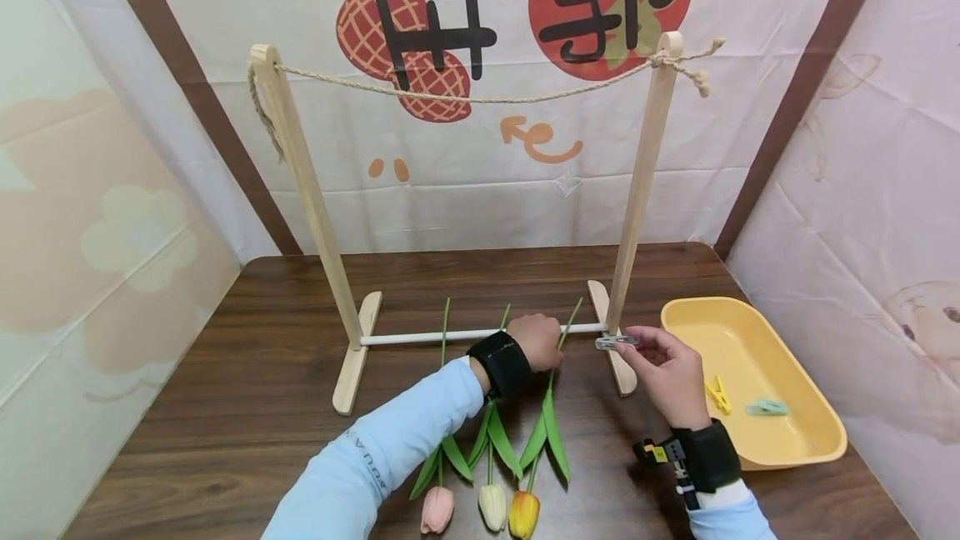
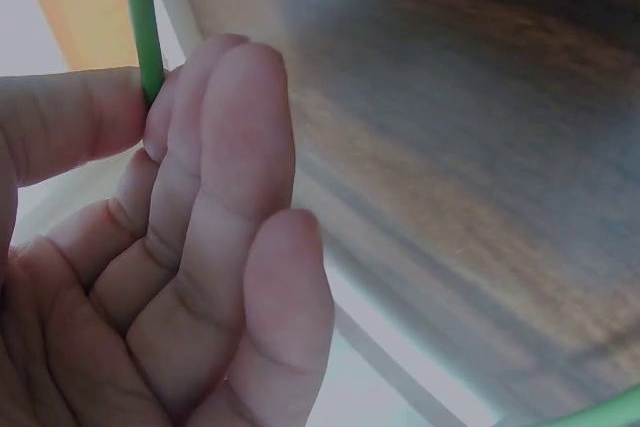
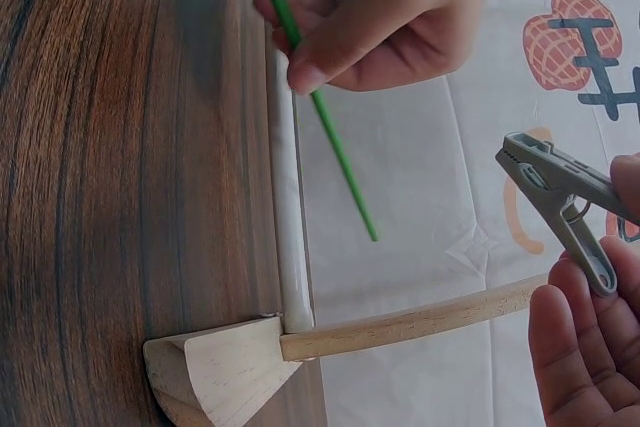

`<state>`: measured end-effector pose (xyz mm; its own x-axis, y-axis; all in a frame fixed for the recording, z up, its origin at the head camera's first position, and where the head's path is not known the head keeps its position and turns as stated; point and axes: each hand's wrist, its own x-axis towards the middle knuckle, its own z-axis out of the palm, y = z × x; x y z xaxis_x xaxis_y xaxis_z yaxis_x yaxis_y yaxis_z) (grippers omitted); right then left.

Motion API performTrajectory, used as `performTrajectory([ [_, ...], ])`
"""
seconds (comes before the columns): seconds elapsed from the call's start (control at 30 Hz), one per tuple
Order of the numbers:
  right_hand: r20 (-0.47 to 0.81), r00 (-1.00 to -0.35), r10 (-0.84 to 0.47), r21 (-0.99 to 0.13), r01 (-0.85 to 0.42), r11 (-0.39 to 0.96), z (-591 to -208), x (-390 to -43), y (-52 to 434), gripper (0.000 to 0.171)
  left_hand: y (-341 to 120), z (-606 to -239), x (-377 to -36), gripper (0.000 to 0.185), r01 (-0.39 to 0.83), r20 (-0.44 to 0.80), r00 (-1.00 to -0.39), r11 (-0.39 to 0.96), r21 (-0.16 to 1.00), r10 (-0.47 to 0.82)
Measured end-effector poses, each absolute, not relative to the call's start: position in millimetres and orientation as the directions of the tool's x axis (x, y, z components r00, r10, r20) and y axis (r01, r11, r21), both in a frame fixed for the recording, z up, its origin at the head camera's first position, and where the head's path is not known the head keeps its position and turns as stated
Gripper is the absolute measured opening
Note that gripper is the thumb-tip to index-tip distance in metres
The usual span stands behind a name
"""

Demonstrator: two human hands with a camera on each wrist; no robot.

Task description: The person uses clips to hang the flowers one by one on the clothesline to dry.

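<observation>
My left hand (image 1: 536,342) pinches the green stem (image 3: 340,152) of the yellow-orange tulip (image 1: 524,515) between thumb and fingers, near the white crossbar. Its other fingers are loosely bent in the left wrist view. A grey clothespin (image 3: 560,192) is in my right hand (image 1: 670,377), held by its handle end; its tips point toward the left hand, apart from the stem. To the left of the yellow-orange tulip lie a white tulip (image 1: 492,508) and a pink tulip (image 1: 437,511), their stems partly hidden by the left arm.
A wooden rack stands behind, with a left post (image 1: 311,190), a right post (image 1: 643,190), a sagging rope (image 1: 465,99) and a white crossbar (image 1: 420,337). On the right, a yellow tray (image 1: 813,440) contains a yellow clothespin (image 1: 718,395) and a pale green clothespin (image 1: 767,407).
</observation>
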<state>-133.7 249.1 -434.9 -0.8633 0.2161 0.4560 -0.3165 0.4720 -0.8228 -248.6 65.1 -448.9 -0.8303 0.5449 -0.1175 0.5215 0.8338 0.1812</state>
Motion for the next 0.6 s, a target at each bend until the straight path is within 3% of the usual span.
performTrajectory([
  [0.13, 0.45, -0.866, 0.218, -0.831, -0.317, 0.457, -452, -146, 259, 0.027, 64, -440, -248, 0.039, 0.528, -0.107, -0.823, 0.82, 0.219, 0.558],
  [0.6, 0.423, -0.881, 0.214, -0.843, -0.295, 0.45, -448, -154, 263, 0.027, 57, -409, -242, 0.053, 0.549, -0.054, -0.8, 0.765, 0.337, 0.598],
])
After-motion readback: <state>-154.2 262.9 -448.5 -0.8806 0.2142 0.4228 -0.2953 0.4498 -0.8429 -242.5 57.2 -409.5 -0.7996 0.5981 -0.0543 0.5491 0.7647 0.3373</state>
